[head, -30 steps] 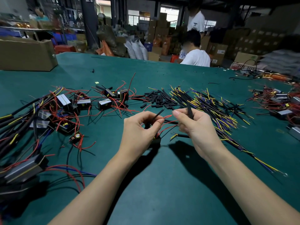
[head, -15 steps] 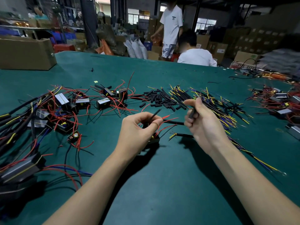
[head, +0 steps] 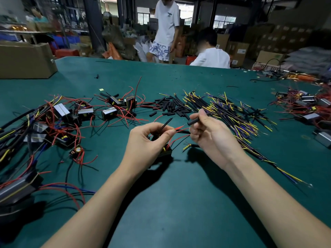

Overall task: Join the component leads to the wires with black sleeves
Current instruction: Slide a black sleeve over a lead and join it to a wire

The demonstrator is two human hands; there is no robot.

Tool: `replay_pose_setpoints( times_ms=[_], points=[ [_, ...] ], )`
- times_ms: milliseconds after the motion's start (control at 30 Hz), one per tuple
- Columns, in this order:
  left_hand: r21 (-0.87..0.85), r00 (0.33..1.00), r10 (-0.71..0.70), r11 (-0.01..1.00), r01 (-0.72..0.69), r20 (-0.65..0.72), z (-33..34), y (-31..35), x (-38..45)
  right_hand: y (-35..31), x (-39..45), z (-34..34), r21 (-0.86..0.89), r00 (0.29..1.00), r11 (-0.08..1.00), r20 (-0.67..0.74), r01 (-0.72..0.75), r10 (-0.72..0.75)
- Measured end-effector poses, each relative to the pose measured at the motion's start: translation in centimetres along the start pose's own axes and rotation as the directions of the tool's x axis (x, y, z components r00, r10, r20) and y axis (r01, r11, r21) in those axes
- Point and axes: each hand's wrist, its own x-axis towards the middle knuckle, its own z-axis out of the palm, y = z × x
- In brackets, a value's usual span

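Head view: a thin red component lead (head: 179, 127) is pinched between thumb and forefinger of the left hand (head: 148, 142) above the green felt-covered table (head: 179, 203), the small black component (head: 165, 151) tucked beneath the palm; a short black tubular sleeve (head: 197, 120) is pinched by the right hand (head: 209, 135), just short of the lead's tip; threading appears to be the step in hand; fine alignment of bore and tip is judged to be called for next.

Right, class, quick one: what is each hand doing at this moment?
Left hand: pinches a red lead of the small black component below it.
Right hand: pinches a black sleeve, its end near the lead's tip.
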Motion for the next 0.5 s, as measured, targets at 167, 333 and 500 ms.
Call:
replay_pose_setpoints(
  times_ms=[167,333,500],
  points=[
    [-0.003,1.000,0.002,1.000,-0.002,-0.016,0.02,-0.09,-0.03,0.29,-0.11,0.00,-0.051,0.999,0.998,0.016,0.045,-0.044],
    [-0.019,0.999,-0.020,1.000,0.019,-0.046,0.03,-0.43,0.07,0.51,-0.15,-0.28,-0.341,0.976,0.915,0.044,0.217,-0.215],
    [-0.064,0.995,-0.084,0.995,0.081,-0.048,0.13,-0.66,0.19,0.61,-0.26,-0.25,-0.306,0.982,0.934,0.099,0.182,-0.159]
  ],
)
